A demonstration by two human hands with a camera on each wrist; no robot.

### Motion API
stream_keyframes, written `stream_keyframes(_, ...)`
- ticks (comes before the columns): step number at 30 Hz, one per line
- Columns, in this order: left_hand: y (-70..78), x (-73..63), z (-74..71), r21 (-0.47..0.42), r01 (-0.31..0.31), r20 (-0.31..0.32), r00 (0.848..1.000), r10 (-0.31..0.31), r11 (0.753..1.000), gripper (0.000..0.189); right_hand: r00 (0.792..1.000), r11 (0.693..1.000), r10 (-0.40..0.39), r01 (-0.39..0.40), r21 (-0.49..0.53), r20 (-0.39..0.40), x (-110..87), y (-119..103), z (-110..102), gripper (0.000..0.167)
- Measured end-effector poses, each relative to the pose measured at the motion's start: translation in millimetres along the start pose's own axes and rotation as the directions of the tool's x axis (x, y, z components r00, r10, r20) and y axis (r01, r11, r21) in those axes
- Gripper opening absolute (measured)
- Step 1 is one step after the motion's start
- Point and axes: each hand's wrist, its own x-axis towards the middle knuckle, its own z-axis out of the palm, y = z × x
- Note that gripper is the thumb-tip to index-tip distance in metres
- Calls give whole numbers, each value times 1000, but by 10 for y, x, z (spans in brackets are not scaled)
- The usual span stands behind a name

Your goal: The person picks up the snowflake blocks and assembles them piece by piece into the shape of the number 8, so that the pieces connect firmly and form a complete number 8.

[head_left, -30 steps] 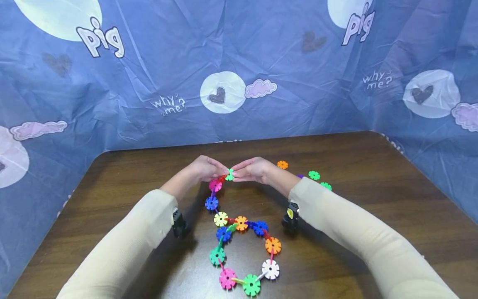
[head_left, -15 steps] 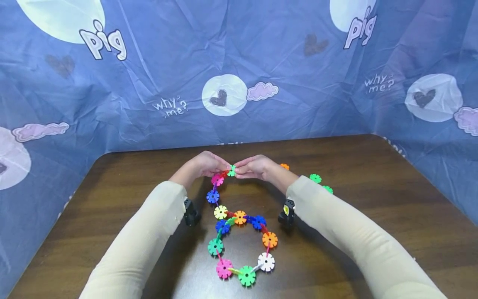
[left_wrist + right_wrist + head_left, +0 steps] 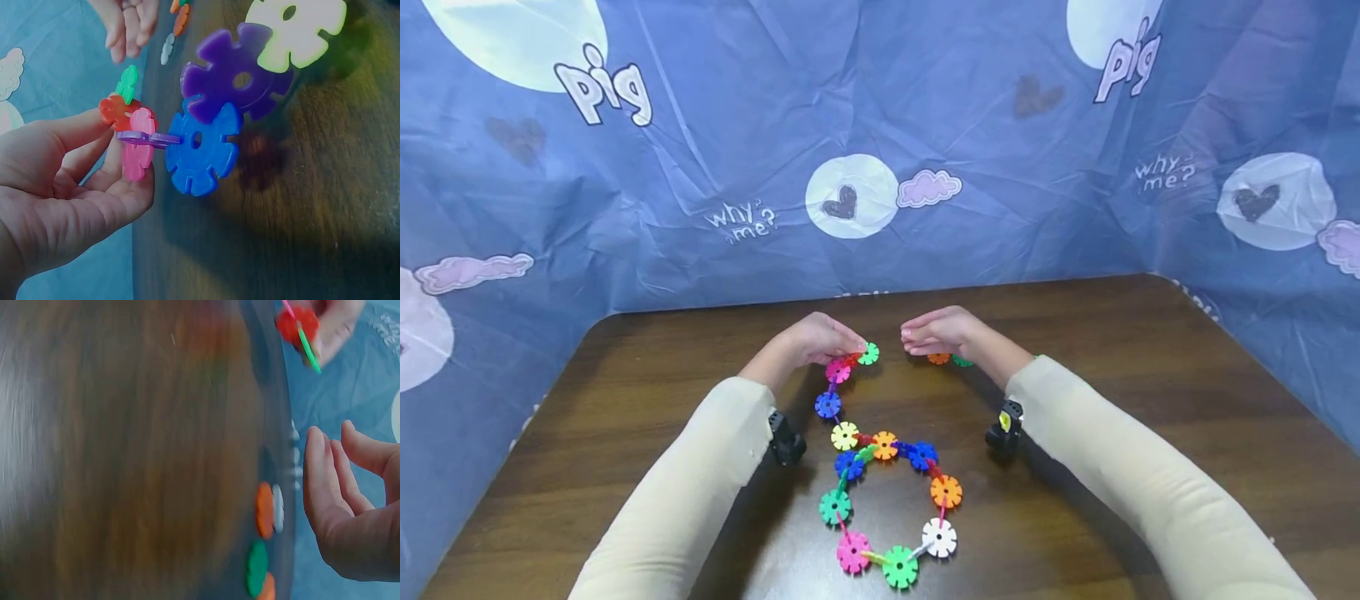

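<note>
My left hand [image 3: 820,337] pinches the far end of a chain of notched plastic interlocking discs. In the left wrist view its fingers and thumb are at a red disc [image 3: 115,112] and a pink disc [image 3: 136,165], with a green disc [image 3: 127,84] sticking out at the tip. Purple and blue discs [image 3: 203,150] follow, then a yellow disc [image 3: 845,436]. Nearer the body, the chain meets a ring of discs that includes a white one [image 3: 939,537]. My right hand [image 3: 943,329], holding nothing, hovers right of the green end disc, fingers extended and thumb apart in the right wrist view.
Several loose discs lie on the wooden table [image 3: 647,417] below and beyond the right hand, among them an orange disc [image 3: 265,510], a white disc [image 3: 278,508] and a green disc [image 3: 257,567]. A blue printed cloth [image 3: 700,125] hangs behind the table.
My right hand has let go of the green end disc and moved right, away from it, over the loose discs. The left hand keeps its pinch on the chain.
</note>
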Motion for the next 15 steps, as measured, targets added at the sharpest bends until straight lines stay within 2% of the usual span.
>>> stream_keyframes(7, -13, -37, -6, 0, -7, 8, 1000, 7, 1000, 32, 995, 986, -77, 66, -155, -65, -126, -53, -288, 39)
stream_keyframes(15, -48, -56, -20, -3, -1, -3, 1000, 1, 1000, 31, 978, 920, -164, 103, -378, -133, -318, 76, -562, 37)
